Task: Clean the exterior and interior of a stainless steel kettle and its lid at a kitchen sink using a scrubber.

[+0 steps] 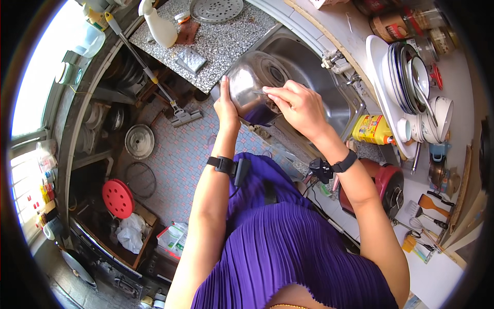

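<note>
A shiny stainless-steel bowl is tilted on its side near the front edge of the sink, its rounded outside towards me. My left hand grips it at its left side, the thumb lying along the metal. In the fingers of my right hand is a small thin blade-like piece, its tip against or just over the bowl's outer wall. Its other end is hidden by my fingers. Behind the bowl lies the steel sink.
On the speckled counter are a white spray bottle, a brown cloth, a foil-like pad and a perforated metal disc. Stacked plates and a yellow detergent bottle stand right of the sink. A floor mop leans at left.
</note>
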Tool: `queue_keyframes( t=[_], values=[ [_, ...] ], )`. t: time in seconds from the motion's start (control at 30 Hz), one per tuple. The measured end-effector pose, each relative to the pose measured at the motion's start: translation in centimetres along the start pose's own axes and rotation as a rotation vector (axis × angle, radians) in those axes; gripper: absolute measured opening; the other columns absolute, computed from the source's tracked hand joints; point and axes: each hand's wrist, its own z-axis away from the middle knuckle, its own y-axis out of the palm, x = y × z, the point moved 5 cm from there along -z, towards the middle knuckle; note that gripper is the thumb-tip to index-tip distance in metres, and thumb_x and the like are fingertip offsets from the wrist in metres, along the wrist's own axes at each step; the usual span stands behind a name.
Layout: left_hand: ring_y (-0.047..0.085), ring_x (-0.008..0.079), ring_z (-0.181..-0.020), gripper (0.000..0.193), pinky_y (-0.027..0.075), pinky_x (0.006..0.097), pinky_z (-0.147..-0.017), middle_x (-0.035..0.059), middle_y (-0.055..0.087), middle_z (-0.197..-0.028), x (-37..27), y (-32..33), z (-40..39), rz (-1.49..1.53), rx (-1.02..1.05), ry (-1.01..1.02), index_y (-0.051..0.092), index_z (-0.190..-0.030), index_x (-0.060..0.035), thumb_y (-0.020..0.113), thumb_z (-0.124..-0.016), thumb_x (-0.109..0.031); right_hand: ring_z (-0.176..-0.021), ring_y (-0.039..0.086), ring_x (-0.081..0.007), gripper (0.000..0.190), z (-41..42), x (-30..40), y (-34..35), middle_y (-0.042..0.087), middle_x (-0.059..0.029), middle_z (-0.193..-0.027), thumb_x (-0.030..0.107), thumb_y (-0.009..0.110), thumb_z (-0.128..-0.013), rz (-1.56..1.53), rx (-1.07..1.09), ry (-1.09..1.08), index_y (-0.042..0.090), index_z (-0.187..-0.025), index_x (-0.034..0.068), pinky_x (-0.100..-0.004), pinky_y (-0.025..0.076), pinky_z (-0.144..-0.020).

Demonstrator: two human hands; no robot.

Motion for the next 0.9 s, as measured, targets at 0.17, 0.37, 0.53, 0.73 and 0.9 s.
queue_keyframes(
  t=[0.17,0.37,0.53,0.73,0.9],
  values=[
    [0.07,0.0195,-0.091,0.071,0.055,0.0343,-0.086,0.015,0.074,-0.105,0.6,-0.6,-0.8,-0.035,-0.039,0.001,0.072,-0.109,0.0139,0.075,-0.094,-0.055,-0.073,0.065,-0.0233,0.017,2.3,-0.8,-0.5,0.061,-0.0027,-0.076,0.017,0.079,-0.089,-0.037,0.047,0.026,0.082,-0.105,0.019,-0.0392,0.051,-0.065],
    [0.07,0.0204,-0.097,0.071,0.054,0.0354,-0.09,0.015,0.073,-0.112,1.1,-0.9,-1.7,0.003,0.018,-0.003,0.072,-0.115,0.0116,0.075,-0.093,-0.056,-0.078,0.062,-0.0174,0.019,3.4,-1.8,-0.2,0.061,0.002,-0.077,0.015,0.08,-0.088,-0.063,0.028,-0.006,0.083,-0.106,0.02,-0.0357,0.043,-0.079],
    [0.07,0.0208,-0.1,0.072,0.054,0.0357,-0.092,0.0152,0.073,-0.114,0.9,-1.0,-1.9,0.01,0.019,0.014,0.071,-0.118,0.011,0.075,-0.093,-0.056,-0.081,0.061,-0.0162,0.025,3.0,-2.9,-0.5,0.06,0.0037,-0.079,0.015,0.08,-0.088,-0.002,-0.013,-0.086,0.082,-0.111,0.022,-0.0361,0.04,-0.083],
    [0.07,0.0216,-0.1,0.071,0.054,0.036,-0.092,0.0152,0.072,-0.115,0.7,-0.9,-1.6,0.036,0.039,0.015,0.07,-0.12,0.0103,0.074,-0.094,-0.055,-0.08,0.06,-0.0171,0.022,1.9,-2.7,-0.2,0.059,0.0033,-0.079,0.018,0.079,-0.089,-0.022,0.016,-0.071,0.082,-0.11,0.024,-0.0361,0.039,-0.079],
    [0.07,0.0222,-0.099,0.068,0.055,0.0363,-0.091,0.0148,0.072,-0.115,0.0,-0.4,-1.0,0.055,0.108,0.004,0.069,-0.121,0.0086,0.074,-0.095,-0.053,-0.079,0.059,-0.0171,0.021,0.7,-2.2,0.1,0.059,0.0025,-0.079,0.019,0.078,-0.09,-0.007,0.022,-0.085,0.082,-0.11,0.025,-0.0358,0.038,-0.077]
  ],
)
